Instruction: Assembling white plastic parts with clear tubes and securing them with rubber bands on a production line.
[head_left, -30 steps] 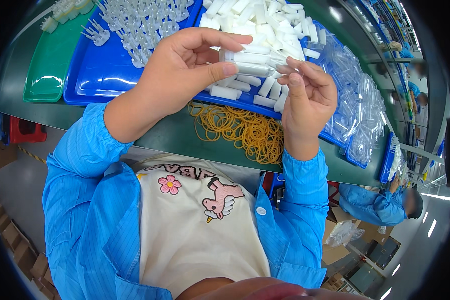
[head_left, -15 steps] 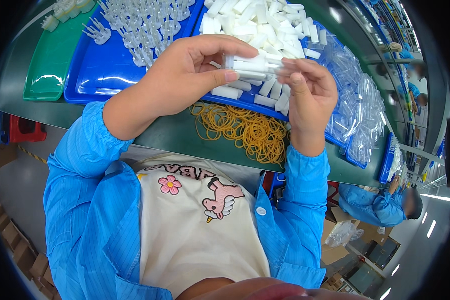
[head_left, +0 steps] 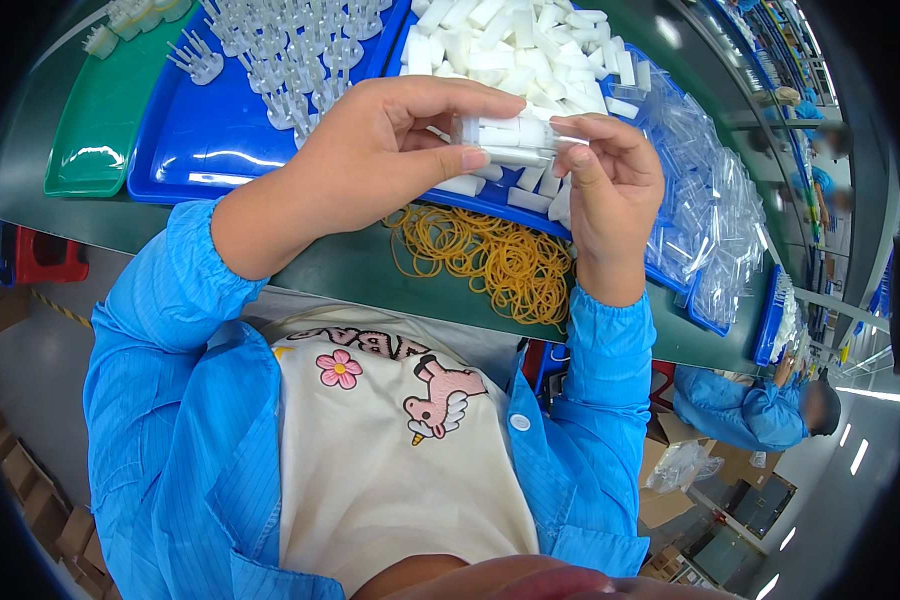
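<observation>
Above the near edge of the tray of white foam pieces (head_left: pixel 490 45), my left hand (head_left: pixel 370 160) grips the round base of a clear plastic pegged holder (head_left: pixel 515 143) between thumb and fingers. The holder lies sideways, with white foam pieces set along its pegs. My right hand (head_left: pixel 615 190) pinches at the peg end with thumb and fingertips; exactly what sits between those fingertips is too small to tell. Below both hands, a heap of yellow rubber bands (head_left: pixel 480 255) lies on the green table (head_left: pixel 340 265).
A blue tray (head_left: pixel 195 150) of clear pegged holders (head_left: pixel 305 60) is at the far left, beside a green tray (head_left: pixel 95 150). On the right, blue trays hold clear plastic pieces (head_left: pixel 710 210). Another person in blue (head_left: pixel 740 405) sits further right.
The pegged holder is steadier now, and its foam pieces show more clearly. My right hand has shifted slightly left and up at the peg end; my left hand keeps its grip.
</observation>
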Demonstrator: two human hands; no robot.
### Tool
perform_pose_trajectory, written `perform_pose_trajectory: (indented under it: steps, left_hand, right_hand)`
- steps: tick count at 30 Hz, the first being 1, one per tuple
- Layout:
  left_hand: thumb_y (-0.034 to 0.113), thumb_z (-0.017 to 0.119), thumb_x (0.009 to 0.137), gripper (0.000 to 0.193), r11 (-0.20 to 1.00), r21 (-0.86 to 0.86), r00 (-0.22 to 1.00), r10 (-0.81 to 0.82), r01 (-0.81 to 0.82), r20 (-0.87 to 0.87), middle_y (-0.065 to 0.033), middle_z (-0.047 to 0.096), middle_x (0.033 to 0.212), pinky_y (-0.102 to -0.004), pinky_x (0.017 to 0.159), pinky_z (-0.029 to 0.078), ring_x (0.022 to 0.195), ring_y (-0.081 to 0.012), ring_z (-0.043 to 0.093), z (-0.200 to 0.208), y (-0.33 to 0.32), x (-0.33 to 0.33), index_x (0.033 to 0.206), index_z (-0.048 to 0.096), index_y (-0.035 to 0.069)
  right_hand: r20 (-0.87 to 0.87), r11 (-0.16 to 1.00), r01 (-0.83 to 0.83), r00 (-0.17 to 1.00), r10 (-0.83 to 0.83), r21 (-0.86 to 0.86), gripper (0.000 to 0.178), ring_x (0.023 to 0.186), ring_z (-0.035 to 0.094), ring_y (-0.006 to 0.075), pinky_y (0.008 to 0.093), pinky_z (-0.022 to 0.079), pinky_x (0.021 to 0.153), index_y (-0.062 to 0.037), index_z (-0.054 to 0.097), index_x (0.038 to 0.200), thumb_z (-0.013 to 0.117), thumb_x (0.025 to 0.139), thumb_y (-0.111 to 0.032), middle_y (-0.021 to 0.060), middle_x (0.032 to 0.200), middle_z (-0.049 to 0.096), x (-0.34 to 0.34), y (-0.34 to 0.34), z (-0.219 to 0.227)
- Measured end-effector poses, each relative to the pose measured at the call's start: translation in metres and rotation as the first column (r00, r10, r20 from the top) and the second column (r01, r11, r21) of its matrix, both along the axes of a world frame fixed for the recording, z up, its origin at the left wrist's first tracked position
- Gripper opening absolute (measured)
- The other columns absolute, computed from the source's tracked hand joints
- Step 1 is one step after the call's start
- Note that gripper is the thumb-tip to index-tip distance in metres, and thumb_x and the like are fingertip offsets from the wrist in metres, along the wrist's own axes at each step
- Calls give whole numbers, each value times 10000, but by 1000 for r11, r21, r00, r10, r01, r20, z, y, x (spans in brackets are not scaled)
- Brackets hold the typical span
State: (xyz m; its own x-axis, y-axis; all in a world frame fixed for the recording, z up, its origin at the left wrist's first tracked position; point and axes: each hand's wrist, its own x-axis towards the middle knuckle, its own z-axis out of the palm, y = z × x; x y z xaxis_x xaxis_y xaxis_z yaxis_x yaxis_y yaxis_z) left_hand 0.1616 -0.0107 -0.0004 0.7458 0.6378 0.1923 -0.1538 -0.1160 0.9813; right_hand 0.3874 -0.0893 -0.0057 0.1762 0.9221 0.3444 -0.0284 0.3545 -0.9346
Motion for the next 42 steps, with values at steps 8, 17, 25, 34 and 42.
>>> perform_pose_trajectory:
  steps: [8, 17, 25, 34, 42]
  left_hand:
    - [-25, 626, 881, 272, 997, -41, 997, 72, -72, -14, -154, 611, 1243, -318, 926, 523, 1117, -207, 608, -6, 0, -1, 1153, 631, -19]
    - [-22, 645, 869, 149, 995, -83, 997, 62, -59, 34, -176, 630, 1195, -314, 912, 524, 1062, -209, 633, -1, 2, -1, 1016, 663, -22]
    - [-3, 649, 876, 125, 993, -102, 996, 65, -58, 61, -172, 634, 1187, -310, 910, 523, 1060, -204, 631, -2, 2, -2, 998, 673, -10]
    - [-3, 654, 873, 134, 991, -120, 992, 77, -64, 102, -171, 631, 1194, -319, 920, 522, 1068, -209, 629, -4, 3, -1, 1006, 674, 9]
    - [24, 647, 882, 221, 994, -105, 989, -18, 33, 147, -151, 555, 1328, -354, 1005, 477, 1191, -237, 565, -2, 4, 0, 1103, 667, 32]
  right_hand:
    - [41, 995, -51, 998, 48, 91, 214, 910, 662, 192, 287, 563, 775, 46, 604, 1065, 661, 859, 62, 178, 1072, 645, -17, -4, 1]
    - [23, 993, -44, 999, 42, 113, 141, 934, 663, 199, 300, 580, 776, 36, 578, 1024, 621, 891, 58, 178, 1083, 628, -21, -6, -1]
    - [-49, 997, -25, 998, 28, 69, 125, 946, 654, 197, 331, 613, 796, 33, 568, 1021, 613, 904, 36, 159, 1097, 606, -21, -7, 0]
    - [-86, 998, -31, 996, 36, 56, 149, 989, 640, 200, 350, 622, 799, 14, 564, 1046, 617, 907, 13, 140, 1117, 584, -21, -7, 1]
    - [-101, 985, 172, 980, -172, -5, 238, 979, 664, 230, 339, 602, 812, 49, 538, 1133, 622, 924, -26, 191, 1139, 625, -22, -6, 7]
